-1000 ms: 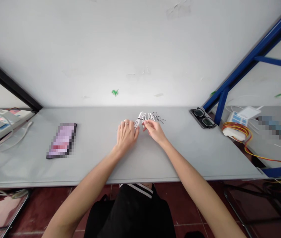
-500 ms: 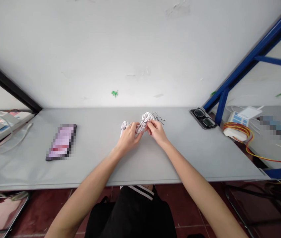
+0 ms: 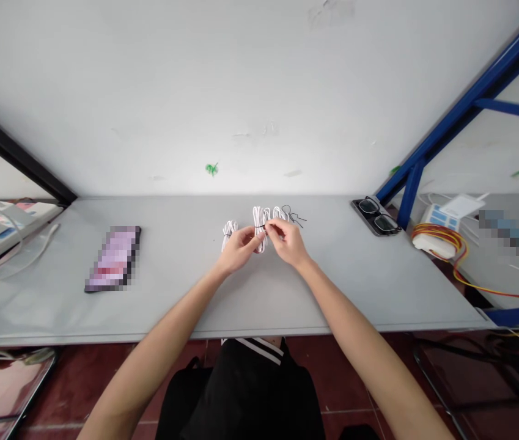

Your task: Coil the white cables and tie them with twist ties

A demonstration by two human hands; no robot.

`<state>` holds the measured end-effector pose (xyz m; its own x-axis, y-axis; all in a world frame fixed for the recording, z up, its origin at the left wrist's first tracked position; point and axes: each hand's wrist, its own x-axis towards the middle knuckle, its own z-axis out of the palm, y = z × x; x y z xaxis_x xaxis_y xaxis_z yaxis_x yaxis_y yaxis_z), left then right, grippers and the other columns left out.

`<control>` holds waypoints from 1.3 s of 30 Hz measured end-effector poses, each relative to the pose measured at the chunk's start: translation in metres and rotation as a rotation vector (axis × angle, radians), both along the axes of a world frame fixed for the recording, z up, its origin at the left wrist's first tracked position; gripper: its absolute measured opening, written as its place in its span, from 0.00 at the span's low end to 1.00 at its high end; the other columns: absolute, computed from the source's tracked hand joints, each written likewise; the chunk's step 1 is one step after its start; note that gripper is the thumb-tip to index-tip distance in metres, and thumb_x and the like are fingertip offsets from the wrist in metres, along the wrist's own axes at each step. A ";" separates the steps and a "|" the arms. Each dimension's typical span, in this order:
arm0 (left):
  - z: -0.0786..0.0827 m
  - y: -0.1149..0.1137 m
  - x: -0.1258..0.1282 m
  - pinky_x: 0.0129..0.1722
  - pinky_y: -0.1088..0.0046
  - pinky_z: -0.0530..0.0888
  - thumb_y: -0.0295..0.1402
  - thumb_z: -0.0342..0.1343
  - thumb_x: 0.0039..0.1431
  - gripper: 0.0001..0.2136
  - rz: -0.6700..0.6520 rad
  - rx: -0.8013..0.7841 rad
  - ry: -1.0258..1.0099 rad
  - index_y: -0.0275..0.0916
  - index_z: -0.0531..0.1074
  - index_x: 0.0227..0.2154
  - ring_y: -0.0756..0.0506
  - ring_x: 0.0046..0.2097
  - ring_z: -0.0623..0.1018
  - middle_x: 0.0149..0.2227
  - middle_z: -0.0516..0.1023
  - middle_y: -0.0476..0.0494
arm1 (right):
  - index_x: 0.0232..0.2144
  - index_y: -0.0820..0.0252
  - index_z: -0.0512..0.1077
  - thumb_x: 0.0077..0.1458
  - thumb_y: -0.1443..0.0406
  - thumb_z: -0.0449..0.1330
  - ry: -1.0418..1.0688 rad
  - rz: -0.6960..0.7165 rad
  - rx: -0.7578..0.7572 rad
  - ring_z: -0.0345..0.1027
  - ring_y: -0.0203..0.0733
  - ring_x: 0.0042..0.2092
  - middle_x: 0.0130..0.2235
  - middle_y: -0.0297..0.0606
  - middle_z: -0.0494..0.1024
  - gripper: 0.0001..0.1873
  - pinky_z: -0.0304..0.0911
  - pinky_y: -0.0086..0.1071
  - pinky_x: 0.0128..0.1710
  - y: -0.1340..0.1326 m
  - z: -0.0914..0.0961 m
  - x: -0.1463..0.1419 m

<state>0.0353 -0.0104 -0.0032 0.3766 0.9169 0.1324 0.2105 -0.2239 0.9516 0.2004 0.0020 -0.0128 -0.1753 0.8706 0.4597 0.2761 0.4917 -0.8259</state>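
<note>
Over on the left, the strip [image 3: 39,214] sits past the table's end, and the phone [image 3: 115,256] lies well apart from the action, its screen blurred out. Plenty of bare table [image 3: 176,256] from there to the left coil [image 3: 229,230], white and bound in black, resting just beside the left hand [image 3: 252,235]. That hand is half curled, thumb and fingers nearly together, seemingly steadying the middle coil [image 3: 258,214], which stands between the two hands, a black tie [image 3: 260,227] round its waist. And here's the right hand [image 3: 268,227], fingertips pinched together at the tie, apparently on its end, though the grip is too small to be sure. Looks like the tying is in hand, by my reading: the next move calls for a firm left hold and a small twist or tug from the right. Just beyond the right fingers, the right coil [image 3: 280,212] and loose ties [image 3: 296,219] crowd the space, so little slack there. Then open table again until the glasses [image 3: 385,224], near the blue post [image 3: 410,195]. The wall [image 3: 259,122] closes off the back; the front edge leaves good room toward the body.
</note>
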 end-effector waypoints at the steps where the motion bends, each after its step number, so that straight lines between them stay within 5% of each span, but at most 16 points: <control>1: -0.001 0.000 0.000 0.30 0.74 0.66 0.46 0.50 0.63 0.17 0.032 0.067 0.064 0.38 0.67 0.28 0.51 0.28 0.68 0.25 0.67 0.50 | 0.26 0.58 0.66 0.61 0.58 0.53 0.056 0.025 -0.074 0.55 0.34 0.27 0.25 0.31 0.64 0.14 0.51 0.31 0.27 0.000 0.000 0.001; 7: -0.009 0.003 -0.002 0.31 0.73 0.63 0.39 0.50 0.64 0.12 0.150 0.441 0.394 0.39 0.68 0.29 0.50 0.30 0.67 0.28 0.68 0.48 | 0.20 0.59 0.65 0.55 0.56 0.59 0.276 0.216 -0.505 0.52 0.30 0.21 0.21 0.30 0.65 0.17 0.46 0.30 0.22 0.004 0.001 0.010; 13: -0.012 0.004 -0.002 0.34 0.73 0.66 0.40 0.50 0.64 0.11 0.157 0.451 0.386 0.39 0.72 0.35 0.49 0.32 0.70 0.31 0.70 0.47 | 0.20 0.59 0.65 0.47 0.57 0.65 0.410 0.362 -0.709 0.49 0.28 0.20 0.20 0.28 0.62 0.16 0.43 0.29 0.20 0.005 0.003 0.015; 17: -0.007 0.003 -0.001 0.30 0.73 0.65 0.42 0.51 0.62 0.12 0.049 0.199 0.229 0.38 0.72 0.33 0.50 0.29 0.68 0.27 0.69 0.49 | 0.22 0.58 0.65 0.51 0.55 0.62 0.301 0.289 -0.581 0.51 0.30 0.22 0.22 0.30 0.64 0.16 0.47 0.29 0.22 0.004 0.004 0.015; 22: -0.002 0.003 -0.006 0.33 0.74 0.70 0.48 0.53 0.60 0.18 -0.161 -0.274 -0.144 0.37 0.70 0.29 0.52 0.30 0.66 0.27 0.65 0.49 | 0.23 0.58 0.65 0.56 0.58 0.58 -0.007 -0.044 -0.064 0.54 0.34 0.27 0.23 0.31 0.65 0.13 0.52 0.32 0.29 -0.003 0.005 0.006; 24: -0.003 0.004 -0.006 0.36 0.73 0.72 0.49 0.54 0.59 0.18 -0.167 -0.324 -0.186 0.37 0.72 0.33 0.51 0.32 0.69 0.29 0.67 0.48 | 0.24 0.58 0.66 0.57 0.58 0.57 -0.012 -0.084 -0.018 0.55 0.34 0.27 0.24 0.31 0.66 0.13 0.53 0.32 0.30 -0.003 0.004 0.003; 31: -0.005 0.004 -0.003 0.34 0.72 0.71 0.40 0.54 0.60 0.11 0.180 0.275 0.305 0.39 0.75 0.38 0.49 0.33 0.73 0.33 0.76 0.45 | 0.24 0.60 0.69 0.49 0.56 0.65 0.321 0.294 -0.652 0.56 0.29 0.23 0.24 0.31 0.68 0.14 0.51 0.28 0.23 0.007 -0.003 0.015; 39: -0.009 0.003 -0.002 0.33 0.74 0.71 0.40 0.54 0.60 0.11 0.195 0.357 0.375 0.39 0.76 0.38 0.48 0.33 0.76 0.34 0.80 0.46 | 0.25 0.62 0.71 0.44 0.60 0.69 0.472 0.403 -0.890 0.52 0.26 0.22 0.23 0.30 0.68 0.13 0.45 0.26 0.19 0.006 0.004 0.023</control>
<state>0.0332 -0.0074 -0.0117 0.2857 0.8970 0.3373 0.5899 -0.4420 0.6758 0.2234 0.0083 -0.0087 -0.4941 0.8432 -0.2118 -0.2110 -0.3527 -0.9116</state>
